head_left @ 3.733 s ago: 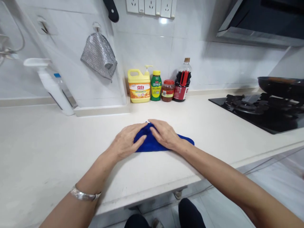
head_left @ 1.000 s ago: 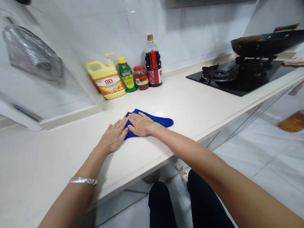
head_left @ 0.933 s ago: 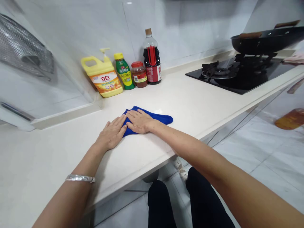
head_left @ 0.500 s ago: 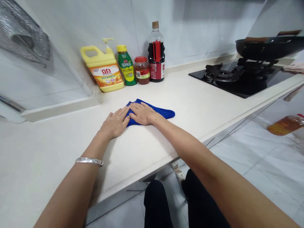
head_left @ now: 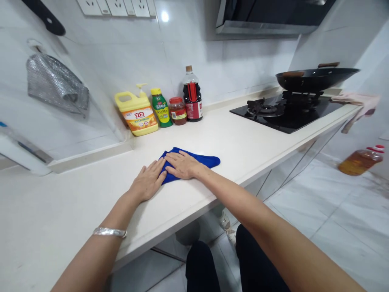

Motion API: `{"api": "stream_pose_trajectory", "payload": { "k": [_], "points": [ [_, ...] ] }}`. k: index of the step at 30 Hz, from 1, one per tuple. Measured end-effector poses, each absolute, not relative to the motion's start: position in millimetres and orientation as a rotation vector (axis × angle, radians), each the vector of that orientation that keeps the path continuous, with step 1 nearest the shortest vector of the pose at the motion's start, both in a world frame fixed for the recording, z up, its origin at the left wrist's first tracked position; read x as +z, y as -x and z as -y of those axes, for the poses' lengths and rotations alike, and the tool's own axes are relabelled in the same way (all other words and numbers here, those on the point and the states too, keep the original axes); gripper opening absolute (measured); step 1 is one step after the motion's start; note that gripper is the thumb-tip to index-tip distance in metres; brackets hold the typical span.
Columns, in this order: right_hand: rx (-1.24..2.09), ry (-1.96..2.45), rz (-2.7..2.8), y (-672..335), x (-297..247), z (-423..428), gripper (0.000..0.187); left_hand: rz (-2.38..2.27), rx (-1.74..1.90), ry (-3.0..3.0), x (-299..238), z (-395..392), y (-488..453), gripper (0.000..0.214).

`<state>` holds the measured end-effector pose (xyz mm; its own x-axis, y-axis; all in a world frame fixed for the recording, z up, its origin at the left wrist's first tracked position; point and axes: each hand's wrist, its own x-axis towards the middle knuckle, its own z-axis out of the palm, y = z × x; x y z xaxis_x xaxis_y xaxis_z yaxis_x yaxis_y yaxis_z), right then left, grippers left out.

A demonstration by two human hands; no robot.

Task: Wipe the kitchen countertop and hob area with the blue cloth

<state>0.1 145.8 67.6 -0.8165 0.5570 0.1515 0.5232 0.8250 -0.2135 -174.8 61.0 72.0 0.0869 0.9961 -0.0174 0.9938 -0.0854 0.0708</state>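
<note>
A blue cloth (head_left: 209,160) lies folded on the white countertop (head_left: 243,150). My right hand (head_left: 183,165) rests flat on the cloth with its fingers stretched toward the left, covering its middle. Beside it, my left hand (head_left: 148,180) also lies flat, its fingertips at the cloth's left edge and its palm over the countertop. Both hands are open, and their fingertips nearly meet. Part of the cloth is hidden beneath them.
Against the wall stand a yellow detergent jug (head_left: 138,115), a green sauce bottle (head_left: 161,109), a red-lidded jar (head_left: 178,111) and a soy sauce bottle (head_left: 193,99). Rightward are a gas hob (head_left: 273,115) and a wok (head_left: 316,81). An oil jug (head_left: 360,162) stands on the floor.
The view has tilted upward, bringing the range hood and wall sockets into sight. Both hands stay flat at the cloth, with little visible shift over the countertop.
</note>
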Motion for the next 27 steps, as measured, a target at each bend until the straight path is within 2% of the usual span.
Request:
{"api": "stream_pose_trajectory", "payload": {
  "k": [5, 11, 27],
  "points": [
    [0.277, 0.823, 2.781, -5, 71, -127, 0.065, -2.032, -0.045, -2.377, 81, -52, 167, 0.068],
    [0.199, 0.903, 2.761, -14, 70, -122, 0.065, -2.030, 0.357, -2.435, 63, -68, 136, 0.071],
    [0.170, 1.056, 2.838, -25, 70, -173, 0.071, -1.903, 0.225, -2.299, 69, -128, 116, 0.073]
  ]
}}
